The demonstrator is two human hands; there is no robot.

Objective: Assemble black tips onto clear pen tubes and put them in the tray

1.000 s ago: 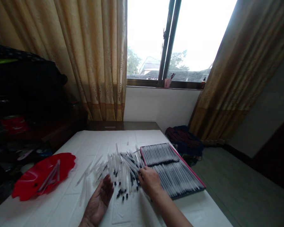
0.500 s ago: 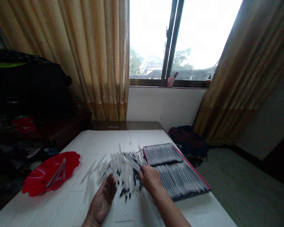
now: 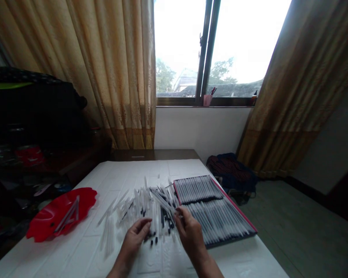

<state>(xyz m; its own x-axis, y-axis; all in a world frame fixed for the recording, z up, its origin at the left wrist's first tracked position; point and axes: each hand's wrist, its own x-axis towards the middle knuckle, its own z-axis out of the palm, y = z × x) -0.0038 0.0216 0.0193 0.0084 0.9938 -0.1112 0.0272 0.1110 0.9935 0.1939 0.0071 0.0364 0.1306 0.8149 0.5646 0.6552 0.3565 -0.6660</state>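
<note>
My left hand (image 3: 137, 234) is over the near side of a loose pile, its thumb and fingers drawn together; anything in them is too small to make out. At the pile's right edge is my right hand (image 3: 189, 228), fingers curled, and what they may hold is hidden. Between and beyond both hands lie many clear plastic tubes (image 3: 145, 200), some with dark parts. Small black caps (image 3: 156, 240) are scattered close to my left hand. Just right of my right hand, a flat tray (image 3: 255, 233) with a red edge holds two rows of clear, black-ended tubes.
A red scalloped dish (image 3: 40, 220) with a few clear strips stands at the table's left. The white-covered table (image 3: 84, 251) reaches toward a window. Dark bags and clutter (image 3: 31, 112) fill the left side. Folded dark cloth (image 3: 232, 170) sits beyond the table's right edge.
My left hand has moved right and its fingers have drawn together over the caps. My right hand has shifted slightly right and down, off the tubes. The camera view has shifted slightly.
</note>
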